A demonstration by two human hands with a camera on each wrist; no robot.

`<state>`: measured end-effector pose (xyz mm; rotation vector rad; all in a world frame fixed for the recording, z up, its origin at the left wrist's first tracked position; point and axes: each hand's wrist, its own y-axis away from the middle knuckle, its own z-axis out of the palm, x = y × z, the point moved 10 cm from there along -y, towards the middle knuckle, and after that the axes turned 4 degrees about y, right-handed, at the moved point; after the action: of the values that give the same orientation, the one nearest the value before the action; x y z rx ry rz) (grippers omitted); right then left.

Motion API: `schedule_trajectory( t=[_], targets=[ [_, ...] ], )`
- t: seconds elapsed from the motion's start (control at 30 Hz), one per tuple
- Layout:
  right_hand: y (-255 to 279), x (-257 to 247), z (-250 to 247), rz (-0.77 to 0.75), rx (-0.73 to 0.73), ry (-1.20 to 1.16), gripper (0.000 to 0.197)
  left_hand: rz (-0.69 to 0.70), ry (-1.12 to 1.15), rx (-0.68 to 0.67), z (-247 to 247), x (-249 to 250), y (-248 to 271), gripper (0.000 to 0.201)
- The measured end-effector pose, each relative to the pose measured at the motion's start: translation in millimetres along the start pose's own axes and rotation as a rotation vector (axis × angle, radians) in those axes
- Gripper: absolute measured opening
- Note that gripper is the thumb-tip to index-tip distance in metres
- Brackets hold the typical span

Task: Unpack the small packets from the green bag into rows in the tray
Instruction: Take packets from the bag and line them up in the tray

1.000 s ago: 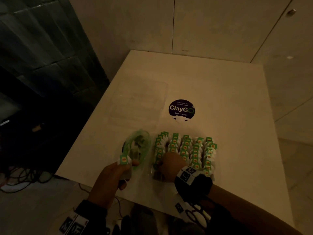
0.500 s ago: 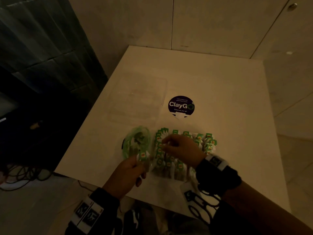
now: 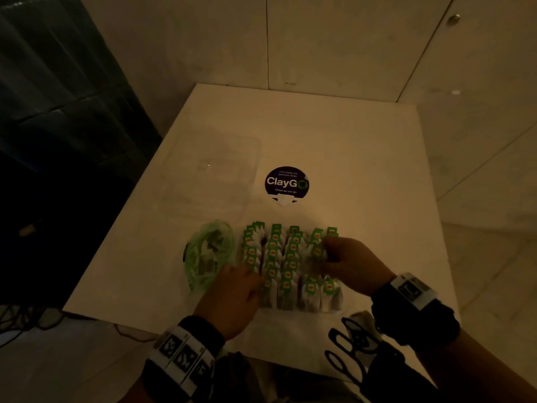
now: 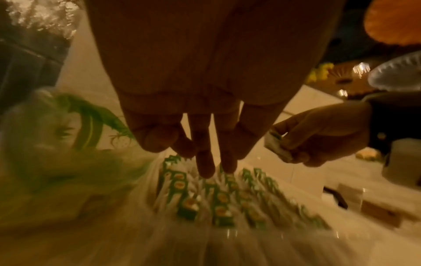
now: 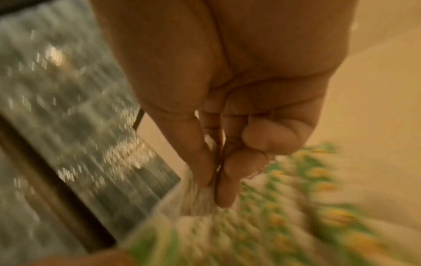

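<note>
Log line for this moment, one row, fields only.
right hand: pinching one packet over the tray's right rows | left hand: holding nothing, fingers over the left rows | green bag: left of tray

A dim shared pantry or office break room. A "ClayGo" clean-as-you-go sticker (image 3: 286, 184) marks the white tabletop (image 3: 363, 175). Plain cabinet doors (image 3: 348, 39) stand beyond.

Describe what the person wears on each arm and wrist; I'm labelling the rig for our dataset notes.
Both hands are bare. The left hand has a black wrist cuff carrying a white band printed with square black-and-white marker codes, over a dark sleeve. The right hand has a bulkier black wrist wrap topped by a white marker-printed block, also with a dark sleeve.
</note>
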<state>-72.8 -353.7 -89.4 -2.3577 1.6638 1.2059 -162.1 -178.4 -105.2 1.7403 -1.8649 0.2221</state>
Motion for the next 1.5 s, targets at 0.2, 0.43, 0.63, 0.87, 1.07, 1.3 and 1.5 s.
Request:
schedule_trajectory(
  t=[0.2, 0.43, 0.63, 0.87, 1.07, 1.3, 1.5],
  targets=[
    [24.2, 32.0, 33.3, 0.048, -0.164, 0.176, 0.008, 0.106, -0.235, 0.010, 21.3, -2.9, 7.6, 0.034],
    [26.9, 38.7, 53.0, 0.071, -0.154, 0.203, 0.021, 0.017, -0.294, 0.015, 25.1, -6.4, 9.1, 0.035],
    [21.0, 33.9, 71.1, 0.069, -0.231, 0.296, 0.022, 0.136, -0.176, -0.004, 24.0, 22.7, 6.0, 0.031],
    [10.1, 34.3, 74.0, 0.100, -0.139, 0.489, 0.033, 0.218, -0.186, -0.182, 50.6, 56.3, 1.1, 0.030],
    [8.6, 34.1, 66.6, 0.110, -0.122, 0.592, 0.031, 0.150, -0.266, -0.282, 62.2, 59.4, -5.9, 0.075],
    [14.0, 35.5, 65.0, 0.142, -0.187, 0.593, 0.033, 0.165, -0.281, -0.250, 57.9, 57.7, -8.9, 0.065],
    [13.2, 24.0, 58.3, 0.137, -0.106, 0.619, 0.031, 0.212, -0.066, 0.143, -10.6, 45.7, 5.5, 0.018]
  ],
)
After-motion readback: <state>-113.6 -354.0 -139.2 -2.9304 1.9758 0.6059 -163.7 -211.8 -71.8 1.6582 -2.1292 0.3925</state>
